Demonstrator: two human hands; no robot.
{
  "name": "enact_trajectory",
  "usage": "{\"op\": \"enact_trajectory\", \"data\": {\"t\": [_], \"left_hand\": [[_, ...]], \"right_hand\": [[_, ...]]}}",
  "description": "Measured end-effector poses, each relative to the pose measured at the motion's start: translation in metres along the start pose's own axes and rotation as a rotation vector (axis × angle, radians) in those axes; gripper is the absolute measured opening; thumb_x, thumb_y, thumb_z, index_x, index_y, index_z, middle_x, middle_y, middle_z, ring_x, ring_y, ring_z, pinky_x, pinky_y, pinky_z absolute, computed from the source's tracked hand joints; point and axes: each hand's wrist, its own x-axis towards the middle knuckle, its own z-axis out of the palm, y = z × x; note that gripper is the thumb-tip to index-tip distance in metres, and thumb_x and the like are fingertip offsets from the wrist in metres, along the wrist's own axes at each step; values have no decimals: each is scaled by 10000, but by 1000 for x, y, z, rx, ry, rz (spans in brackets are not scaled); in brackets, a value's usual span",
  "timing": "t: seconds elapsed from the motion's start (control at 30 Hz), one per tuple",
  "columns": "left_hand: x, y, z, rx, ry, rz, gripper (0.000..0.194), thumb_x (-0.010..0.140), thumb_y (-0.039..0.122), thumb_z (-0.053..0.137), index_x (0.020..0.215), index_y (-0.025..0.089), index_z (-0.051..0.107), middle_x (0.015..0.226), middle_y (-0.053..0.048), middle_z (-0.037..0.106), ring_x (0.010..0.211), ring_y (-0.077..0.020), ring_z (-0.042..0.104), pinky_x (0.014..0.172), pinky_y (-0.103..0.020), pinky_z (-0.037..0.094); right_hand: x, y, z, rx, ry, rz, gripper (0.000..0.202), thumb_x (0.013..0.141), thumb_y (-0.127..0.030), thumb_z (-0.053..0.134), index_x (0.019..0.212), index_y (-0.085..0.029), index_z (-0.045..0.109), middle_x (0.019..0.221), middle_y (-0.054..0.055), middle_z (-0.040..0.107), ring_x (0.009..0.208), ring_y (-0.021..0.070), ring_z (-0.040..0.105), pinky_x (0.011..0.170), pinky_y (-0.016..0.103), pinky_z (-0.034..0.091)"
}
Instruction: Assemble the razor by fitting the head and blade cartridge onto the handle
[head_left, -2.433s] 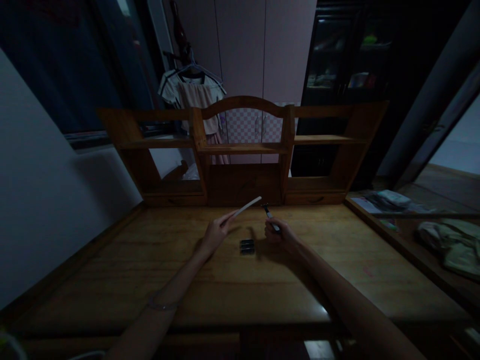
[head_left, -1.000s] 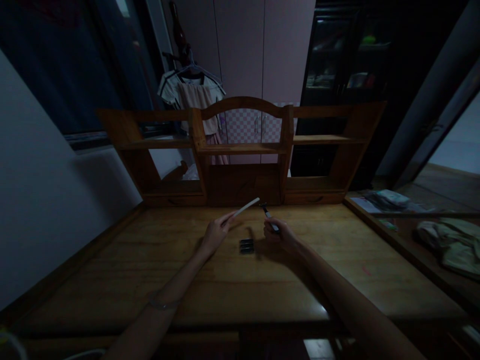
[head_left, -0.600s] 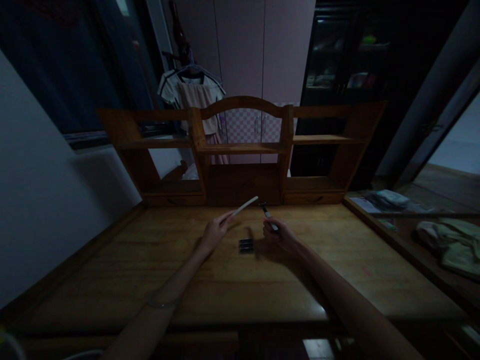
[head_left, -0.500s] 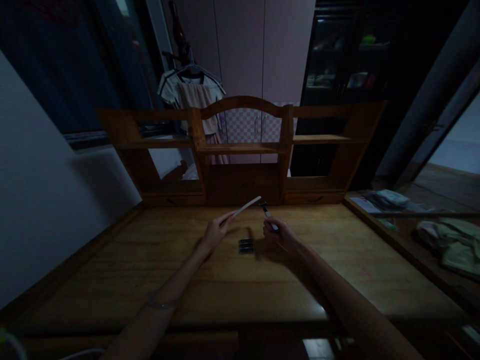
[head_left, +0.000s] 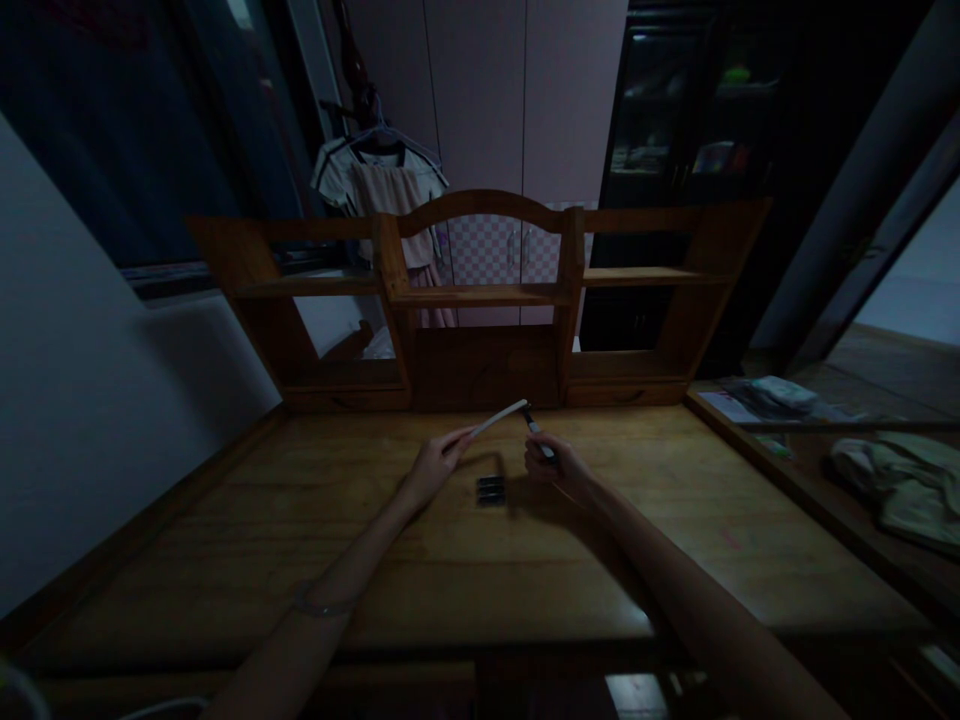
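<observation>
The left hand (head_left: pixel 433 467) grips the lower end of a thin white stick (head_left: pixel 499 416) in closed fingers, and the right hand (head_left: pixel 556 462) is wrapped round the handle of a razor (head_left: pixel 531 422), their far tips meeting or nearly so above the desk; from here I can't tell which. Between the hands and nearer the person, a small pack (head_left: pixel 491 490) of three dark bars lies on the desk (head_left: pixel 480 585), with open wood reaching to its front edge and raised side strips. Beyond, a wooden shelf unit (head_left: pixel 484 295) lines the back edge.
</observation>
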Motion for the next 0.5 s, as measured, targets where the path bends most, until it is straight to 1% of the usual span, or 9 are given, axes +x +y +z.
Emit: {"op": "enact_trajectory", "data": {"t": [0.17,0.33,0.5], "left_hand": [[0,-1,-1,8,43,-10,375,868,380,466,1122,164,636,1126,-61,655,1058,-217,589,957,-362,427],[0,-2,0,-5,4,-3,365,865,375,471,1115,172,642,1114,-52,661,1044,-214,598,943,-350,439],[0,0,-2,2,54,-39,378,856,383,490,1111,152,646,1093,-64,670,1018,-220,611,925,-348,454]], "right_hand": [[2,3,-3,-4,0,12,337,778,-362,566,550,-197,380,383,-83,292,334,60,204,341,204,145],[1,3,-4,-12,-17,8,352,795,-370,547,542,-197,375,381,-80,292,333,59,204,345,202,159],[1,2,-2,5,-17,16,350,798,-351,549,539,-198,371,379,-80,289,334,62,208,346,203,170]]}}
